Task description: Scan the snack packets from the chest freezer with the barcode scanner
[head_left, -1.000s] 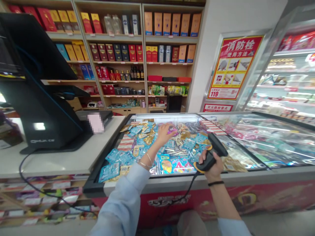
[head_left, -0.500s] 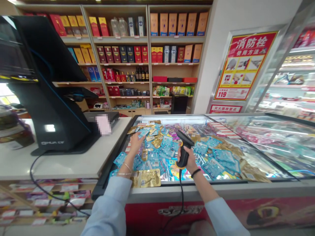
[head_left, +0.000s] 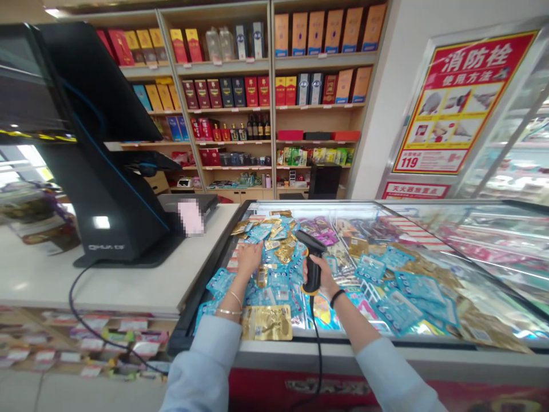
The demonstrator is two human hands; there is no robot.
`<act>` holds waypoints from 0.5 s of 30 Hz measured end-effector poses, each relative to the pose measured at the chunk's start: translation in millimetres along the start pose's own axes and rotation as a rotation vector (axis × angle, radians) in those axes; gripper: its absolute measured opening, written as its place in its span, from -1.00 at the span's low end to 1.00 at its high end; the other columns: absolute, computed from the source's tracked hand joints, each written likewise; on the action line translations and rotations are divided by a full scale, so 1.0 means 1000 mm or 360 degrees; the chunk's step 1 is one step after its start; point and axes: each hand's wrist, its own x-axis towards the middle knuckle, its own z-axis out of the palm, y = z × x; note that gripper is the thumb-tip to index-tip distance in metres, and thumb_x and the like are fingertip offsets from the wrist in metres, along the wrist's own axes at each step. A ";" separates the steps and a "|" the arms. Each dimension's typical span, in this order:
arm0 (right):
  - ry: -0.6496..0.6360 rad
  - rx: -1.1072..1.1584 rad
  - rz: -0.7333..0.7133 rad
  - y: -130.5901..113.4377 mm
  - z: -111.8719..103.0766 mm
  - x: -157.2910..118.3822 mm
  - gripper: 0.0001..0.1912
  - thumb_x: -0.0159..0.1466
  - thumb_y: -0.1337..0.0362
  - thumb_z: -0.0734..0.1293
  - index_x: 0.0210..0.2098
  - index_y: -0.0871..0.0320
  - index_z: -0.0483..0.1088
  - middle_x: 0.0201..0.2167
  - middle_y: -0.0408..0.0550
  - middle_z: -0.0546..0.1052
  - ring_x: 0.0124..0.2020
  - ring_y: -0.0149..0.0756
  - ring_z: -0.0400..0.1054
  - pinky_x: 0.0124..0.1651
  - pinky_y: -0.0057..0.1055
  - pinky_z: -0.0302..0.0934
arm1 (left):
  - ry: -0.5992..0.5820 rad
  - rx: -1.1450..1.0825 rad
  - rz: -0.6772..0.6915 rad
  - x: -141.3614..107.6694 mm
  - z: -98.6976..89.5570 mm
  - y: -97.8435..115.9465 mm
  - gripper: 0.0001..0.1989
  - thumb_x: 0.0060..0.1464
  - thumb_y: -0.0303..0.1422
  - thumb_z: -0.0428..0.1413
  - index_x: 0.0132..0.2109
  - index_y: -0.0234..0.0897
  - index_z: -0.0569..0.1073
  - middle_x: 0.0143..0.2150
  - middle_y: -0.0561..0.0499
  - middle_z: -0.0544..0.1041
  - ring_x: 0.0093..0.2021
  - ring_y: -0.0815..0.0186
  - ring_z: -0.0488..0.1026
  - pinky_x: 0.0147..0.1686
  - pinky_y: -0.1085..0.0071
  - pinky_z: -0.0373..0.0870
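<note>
My right hand (head_left: 319, 274) is wrapped round the handle of a black barcode scanner (head_left: 312, 252), its head tilted up to the left and its cable hanging down. To its left, my left hand (head_left: 250, 257) rests among small packets, fingers curled in; what they hold, if anything, is hidden. Blue packets (head_left: 278, 277) and gold packets (head_left: 288, 250) lie scattered over the freezer's glass top. A larger gold packet (head_left: 266, 323) lies flat by my left wrist. More blue packets (head_left: 398, 309) and gold ones (head_left: 480, 326) are piled on the right.
On the left, a black checkout terminal (head_left: 124, 212) stands on a white counter (head_left: 206, 246), its cable looping over the edge. The freezer's dark frame (head_left: 189, 320) runs beside the counter. Shelves (head_left: 231, 146) with boxes and bottles stand behind, and a red poster (head_left: 458, 109) hangs at the right.
The view has shifted, so most things sit further right in the picture. My left hand's fingers, spread over blue packets before, are now curled in. The scanner remains in my right hand, tilted slightly differently.
</note>
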 end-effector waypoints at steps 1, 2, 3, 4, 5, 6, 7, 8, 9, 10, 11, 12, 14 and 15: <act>0.0016 0.0007 0.0006 -0.001 0.000 -0.001 -0.69 0.10 0.06 0.39 -0.33 0.16 0.36 -0.70 -0.22 0.39 -0.79 -0.36 0.26 -0.76 -0.47 0.15 | 0.0015 0.0014 0.0000 0.000 0.000 0.000 -0.55 0.27 -0.14 -0.14 -0.17 -0.32 0.57 -0.03 -0.28 0.54 0.10 0.03 0.36 0.08 0.13 0.19; 0.0033 0.0014 0.0007 -0.001 -0.001 -0.003 -0.70 0.10 0.06 0.39 -0.34 0.16 0.36 -0.70 -0.23 0.39 -0.78 -0.37 0.26 -0.76 -0.47 0.16 | 0.0017 0.0021 0.0002 -0.001 0.000 0.000 -0.56 0.26 -0.15 -0.12 -0.17 -0.32 0.57 -0.02 -0.29 0.53 0.10 0.02 0.36 0.07 0.14 0.20; 0.0049 0.0021 0.0005 -0.002 -0.001 -0.003 -0.70 0.10 0.07 0.39 -0.34 0.16 0.35 -0.69 -0.23 0.39 -0.78 -0.38 0.26 -0.76 -0.47 0.16 | 0.0002 0.0020 0.0004 -0.001 -0.001 0.000 -0.59 0.22 -0.13 -0.06 -0.17 -0.31 0.57 -0.01 -0.28 0.53 0.10 0.00 0.35 0.06 0.14 0.21; 0.0063 0.0025 0.0003 -0.002 0.000 -0.004 -0.70 0.10 0.07 0.39 -0.33 0.16 0.35 -0.69 -0.23 0.39 -0.78 -0.38 0.26 -0.76 -0.48 0.16 | -0.0032 0.0010 0.0005 -0.002 -0.001 0.000 -0.63 0.15 -0.10 0.04 -0.17 -0.29 0.57 -0.01 -0.25 0.53 0.10 -0.03 0.35 0.04 0.14 0.22; 0.0072 0.0027 0.0000 -0.003 0.000 -0.004 -0.70 0.10 0.07 0.39 -0.32 0.16 0.35 -0.69 -0.24 0.39 -0.78 -0.38 0.26 -0.76 -0.48 0.16 | -0.0075 -0.0006 0.0003 -0.002 -0.002 0.001 -0.64 0.04 -0.09 0.14 -0.16 -0.27 0.57 0.00 -0.23 0.52 0.10 -0.06 0.35 0.02 0.14 0.24; 0.0074 0.0028 -0.0004 -0.003 0.000 -0.004 -0.70 0.10 0.07 0.39 -0.32 0.16 0.35 -0.69 -0.24 0.39 -0.78 -0.38 0.26 -0.76 -0.48 0.16 | -0.0117 -0.0026 0.0001 -0.002 -0.003 0.002 -0.61 -0.09 -0.09 0.24 -0.16 -0.24 0.56 0.01 -0.20 0.51 0.10 -0.10 0.35 0.00 0.15 0.25; 0.0072 0.0028 -0.0012 -0.003 0.000 -0.003 -0.69 0.10 0.07 0.39 -0.31 0.16 0.35 -0.69 -0.24 0.39 -0.79 -0.38 0.26 -0.76 -0.48 0.16 | -0.0148 -0.0051 0.0000 -0.003 -0.003 0.003 -0.55 -0.21 -0.11 0.31 -0.16 -0.23 0.54 0.02 -0.19 0.50 0.10 -0.13 0.34 -0.02 0.15 0.25; 0.0067 0.0030 -0.0022 -0.003 -0.001 -0.003 -0.68 0.10 0.06 0.39 -0.30 0.16 0.35 -0.70 -0.24 0.39 -0.79 -0.38 0.26 -0.77 -0.48 0.16 | -0.0163 -0.0085 -0.0002 -0.003 -0.004 0.004 -0.51 -0.30 -0.15 0.36 -0.16 -0.23 0.53 0.01 -0.18 0.50 0.09 -0.14 0.34 -0.04 0.16 0.25; 0.0061 0.0032 -0.0034 -0.003 -0.001 -0.002 -0.68 0.10 0.06 0.39 -0.30 0.17 0.36 -0.70 -0.24 0.38 -0.79 -0.38 0.25 -0.77 -0.48 0.17 | -0.0164 -0.0131 -0.0009 -0.003 -0.004 0.005 -0.48 -0.35 -0.19 0.38 -0.17 -0.24 0.50 -0.02 -0.17 0.50 0.07 -0.13 0.35 -0.06 0.17 0.25; 0.0052 0.0033 -0.0047 -0.003 -0.002 -0.002 -0.68 0.10 0.06 0.38 -0.29 0.17 0.36 -0.71 -0.25 0.38 -0.80 -0.38 0.25 -0.77 -0.48 0.16 | -0.0163 -0.0199 -0.0019 -0.003 -0.004 0.005 -0.48 -0.37 -0.22 0.39 -0.18 -0.25 0.48 -0.08 -0.15 0.51 0.03 -0.09 0.38 -0.08 0.19 0.25; 0.0045 0.0034 -0.0057 -0.003 -0.002 -0.001 -0.68 0.11 0.06 0.38 -0.28 0.17 0.37 -0.71 -0.25 0.37 -0.80 -0.38 0.25 -0.77 -0.48 0.16 | -0.0167 -0.0289 -0.0025 -0.003 -0.004 0.006 -0.49 -0.37 -0.27 0.39 -0.19 -0.26 0.45 -0.17 -0.11 0.52 -0.04 -0.03 0.41 -0.12 0.23 0.25; 0.0039 0.0035 -0.0063 -0.003 -0.003 -0.001 -0.67 0.11 0.06 0.38 -0.28 0.18 0.37 -0.71 -0.25 0.37 -0.80 -0.38 0.25 -0.77 -0.48 0.16 | -0.0180 -0.0398 -0.0021 -0.003 -0.004 0.006 -0.49 -0.36 -0.31 0.39 -0.19 -0.26 0.42 -0.27 -0.05 0.50 -0.14 0.06 0.44 -0.17 0.28 0.25; 0.0034 0.0035 -0.0058 -0.003 -0.003 -0.001 -0.67 0.12 0.06 0.38 -0.27 0.18 0.37 -0.70 -0.25 0.38 -0.80 -0.38 0.25 -0.78 -0.48 0.16 | -0.0204 -0.0641 0.0021 -0.002 -0.005 0.005 -0.48 -0.36 -0.41 0.37 -0.17 -0.26 0.38 -0.44 0.12 0.42 -0.35 0.24 0.42 -0.29 0.39 0.24; 0.0031 0.0036 -0.0051 -0.004 -0.003 -0.001 -0.67 0.12 0.06 0.38 -0.27 0.18 0.38 -0.70 -0.25 0.38 -0.80 -0.38 0.25 -0.78 -0.48 0.16 | -0.0194 -0.0761 0.0053 -0.001 -0.005 0.005 -0.48 -0.35 -0.45 0.35 -0.15 -0.25 0.37 -0.48 0.18 0.37 -0.42 0.31 0.38 -0.34 0.43 0.23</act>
